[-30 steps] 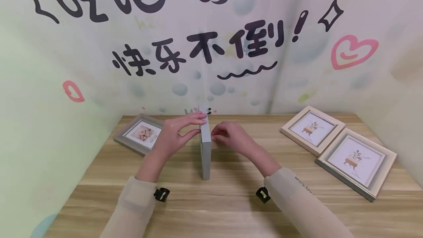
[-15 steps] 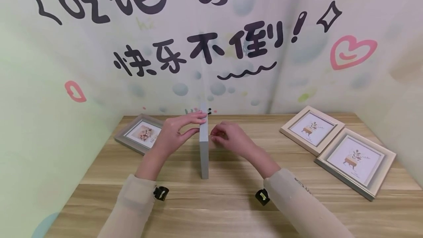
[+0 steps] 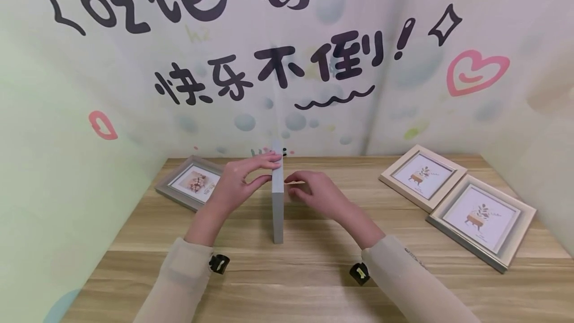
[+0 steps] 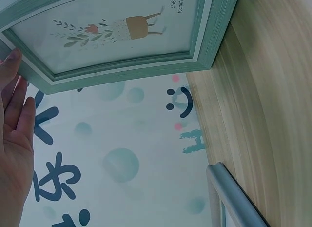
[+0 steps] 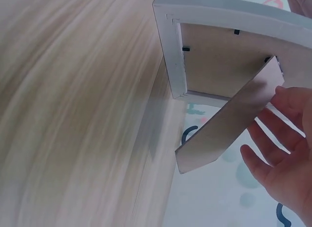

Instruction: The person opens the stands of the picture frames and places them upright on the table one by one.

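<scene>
Head view: a grey frame [image 3: 278,198] stands on edge at the middle of the table [image 3: 314,283], seen edge-on, between the two hands.
Frame front: in the left wrist view it shows a print of a plant on a small stand behind teal-grey moulding [image 4: 122,36].
Frame back: in the right wrist view a brown backing board sits in the rim [image 5: 224,61], and a cardboard stand [image 5: 229,124] swings out from it at an angle.
Left hand [image 3: 239,183]: fingers straight, tips laid on the frame's top edge, thumb against its front face, steadying it.
Right hand [image 3: 314,191]: fingers loosely bent, tips touching the stand's outer edge behind the frame.
Left side: another grey frame [image 3: 190,182] lies flat near the wall, just beyond the left hand.
Right side: a pale wood frame [image 3: 422,176] and a grey-edged frame [image 3: 484,219] lie flat, touching at a corner, well apart from the hands.
Backdrop: a pastel wall [image 3: 287,64] with black lettering and pink hearts.
</scene>
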The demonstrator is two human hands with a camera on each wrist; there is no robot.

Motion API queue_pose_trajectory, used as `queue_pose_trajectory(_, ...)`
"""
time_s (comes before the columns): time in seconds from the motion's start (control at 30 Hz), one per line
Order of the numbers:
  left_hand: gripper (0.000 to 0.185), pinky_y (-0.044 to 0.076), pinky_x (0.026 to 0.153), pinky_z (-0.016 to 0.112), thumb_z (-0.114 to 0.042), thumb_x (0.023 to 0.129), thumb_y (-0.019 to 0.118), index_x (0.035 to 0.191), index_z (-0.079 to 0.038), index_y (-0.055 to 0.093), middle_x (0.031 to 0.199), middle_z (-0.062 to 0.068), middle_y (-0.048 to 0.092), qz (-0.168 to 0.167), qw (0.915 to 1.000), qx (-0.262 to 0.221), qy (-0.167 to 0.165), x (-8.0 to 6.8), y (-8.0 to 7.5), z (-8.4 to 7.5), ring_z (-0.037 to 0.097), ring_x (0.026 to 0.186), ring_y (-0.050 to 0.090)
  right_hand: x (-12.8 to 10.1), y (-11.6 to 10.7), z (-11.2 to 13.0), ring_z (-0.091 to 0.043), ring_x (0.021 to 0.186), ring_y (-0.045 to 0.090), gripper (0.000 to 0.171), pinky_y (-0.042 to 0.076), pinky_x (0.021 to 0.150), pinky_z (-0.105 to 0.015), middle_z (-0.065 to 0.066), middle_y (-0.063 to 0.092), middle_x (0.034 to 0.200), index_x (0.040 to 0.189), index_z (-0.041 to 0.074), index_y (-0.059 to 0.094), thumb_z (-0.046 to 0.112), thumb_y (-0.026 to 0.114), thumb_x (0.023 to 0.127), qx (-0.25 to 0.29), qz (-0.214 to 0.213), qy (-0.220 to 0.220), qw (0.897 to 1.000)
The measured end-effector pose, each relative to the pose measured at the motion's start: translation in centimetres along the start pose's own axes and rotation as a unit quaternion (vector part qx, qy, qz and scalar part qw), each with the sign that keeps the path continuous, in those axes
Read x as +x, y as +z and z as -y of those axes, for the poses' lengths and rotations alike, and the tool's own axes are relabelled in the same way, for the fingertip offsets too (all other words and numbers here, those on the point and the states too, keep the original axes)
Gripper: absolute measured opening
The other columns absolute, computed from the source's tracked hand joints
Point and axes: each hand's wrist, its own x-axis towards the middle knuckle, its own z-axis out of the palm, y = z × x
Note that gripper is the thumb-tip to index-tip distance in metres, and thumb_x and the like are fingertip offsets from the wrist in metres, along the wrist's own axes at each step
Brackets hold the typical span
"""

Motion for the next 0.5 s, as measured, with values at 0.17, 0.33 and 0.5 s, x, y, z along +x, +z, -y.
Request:
queue_pose_trajectory(0.17, 0.034, 0.051, 0.107, 0.040, -0.004, 0.083, 0.077, 0.116, -0.012, 0.073, 0.129, 0.005, 0.070, 0.005, 1.0000, -0.001, -0.005, 0.0, 0.1, 0.0, 0.025, 0.127, 0.062, -1.4, -0.4, 0.3, -0.021, 0.111, 0.067, 0.022, 0.056, 0.099, -0.041, -0.005, 0.071, 0.115, 0.116, 0.009, 0.069, 0.014, 0.068, 0.094, 0.000, -0.037, -0.016, 0.999)
queue_pose_trajectory(0.33, 0.034, 0.050, 0.107, 0.040, -0.003, 0.083, 0.077, 0.116, -0.011, 0.074, 0.128, 0.006, 0.070, 0.004, 1.0000, -0.005, -0.004, 0.1, 0.2, -0.1, 0.026, 0.127, 0.062, -3.1, -0.5, 0.5, -0.022, 0.106, 0.067, 0.023, 0.058, 0.093, -0.041, -0.007, 0.070, 0.111, 0.115, 0.007, 0.068, 0.013, 0.070, 0.093, 0.005, -0.044, -0.014, 0.999)
queue_pose_trajectory(0.5, 0.033, 0.050, 0.107, 0.039, -0.001, 0.082, 0.077, 0.114, -0.010, 0.074, 0.127, 0.007, 0.071, 0.000, 0.9999, -0.012, 0.003, 0.1, 0.3, -0.1, 0.026, 0.125, 0.063, -4.3, 0.0, 0.5, -0.025, 0.103, 0.068, 0.021, 0.059, 0.090, -0.042, -0.008, 0.071, 0.109, 0.112, 0.006, 0.069, 0.013, 0.071, 0.092, 0.015, -0.029, -0.023, 0.999)
